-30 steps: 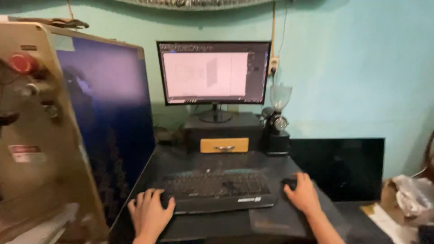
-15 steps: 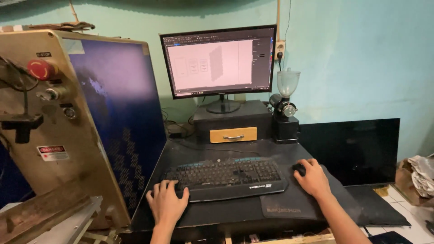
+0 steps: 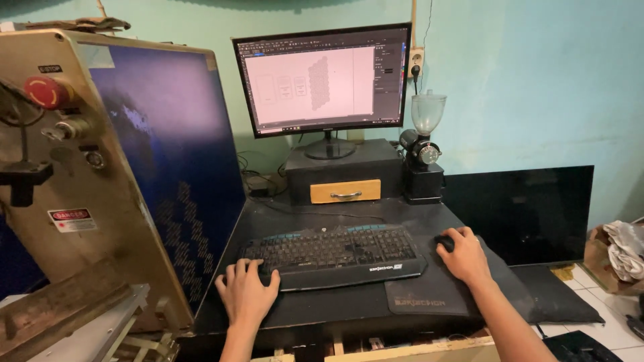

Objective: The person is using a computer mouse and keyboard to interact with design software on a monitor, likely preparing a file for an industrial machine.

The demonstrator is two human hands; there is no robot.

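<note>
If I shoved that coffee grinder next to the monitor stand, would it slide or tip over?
The coffee grinder is tall and narrow, with a clear hopper on top, so a push up high would probably tip it rather than slide it. Its dark block base looks heavy, so a low push may slide it. The hopper looks like glass or plastic and could crack in a fall.

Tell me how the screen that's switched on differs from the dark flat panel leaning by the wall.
The monitor is lit, showing a pale drawing; the black panel is dark and blank. The monitor stands raised on a stand atop a black box; the panel sits low beside the desk, against the wall. The panel looks wider. Both are flat, rectangular and black-edged.
</note>
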